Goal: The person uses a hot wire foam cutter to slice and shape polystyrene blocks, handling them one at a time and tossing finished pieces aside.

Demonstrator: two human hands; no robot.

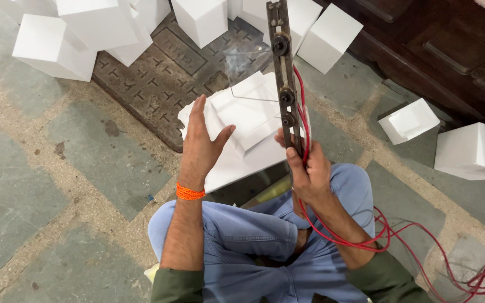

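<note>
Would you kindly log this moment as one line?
left hand steadies foam piece | right hand grips wire cutter | smoke rising

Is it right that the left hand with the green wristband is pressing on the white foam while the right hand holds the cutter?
Not quite. The head view shows the wristband is orange. The left hand does press on the white foam, and the right hand holds the cutter.

Foam block (248, 120) left of cutter frame (285, 73)

Your left hand (200, 143) steadies the white foam block (242, 120); your right hand (308, 178) grips the wooden hot-wire cutter (285, 73) with its red cable (366, 238).
</note>
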